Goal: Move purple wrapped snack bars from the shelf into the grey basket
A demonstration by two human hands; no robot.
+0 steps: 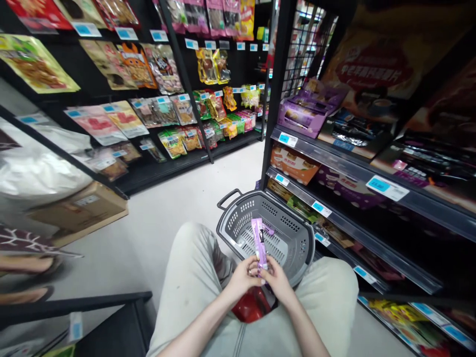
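Grips purple packet [258, 238] by its near end with left hand [245, 272] and right hand [275, 277], close together. Holds it over a basket [293, 233] standing close to the shelf [334, 158] on the right.

I see 1 camera, worn on the person's head, looking forward and steeply down from above the grey basket's [294, 239] near side, fairly close.

The packet [258, 237] is purple and black, the basket [295, 250] grey, the trousers [189, 277] pale.
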